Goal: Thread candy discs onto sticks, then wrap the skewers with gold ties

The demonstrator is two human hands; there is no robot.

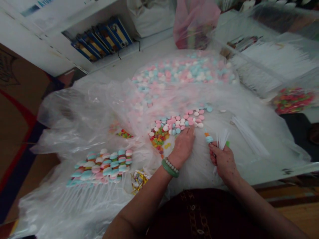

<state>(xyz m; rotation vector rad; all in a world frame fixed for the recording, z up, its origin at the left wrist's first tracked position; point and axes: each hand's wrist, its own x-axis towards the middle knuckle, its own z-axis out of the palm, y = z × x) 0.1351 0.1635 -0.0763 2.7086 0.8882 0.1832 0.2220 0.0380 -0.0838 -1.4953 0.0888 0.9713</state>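
My left hand (183, 146), with a green bangle and a beaded bracelet at the wrist, reaches to the front edge of a pile of pink, white and pale blue round candies (178, 121). Its fingers are drawn together at the candies; what is between them is hidden. In my right hand (223, 162) is a bundle of thin white sticks (222, 138). At the left side of that grip, a blue and orange candy skewer (208, 138) sticks out. Small ring-shaped gummies (159, 139) in red, green and yellow lie left of my left hand.
Finished-looking candy skewers (107, 164) lie in rows at the left, near gold twist ties (139, 181). Behind is a big clear bag of candies (184, 71). Loose white sticks (249, 134) lie right; a clear bin (271, 63) holds more sticks.
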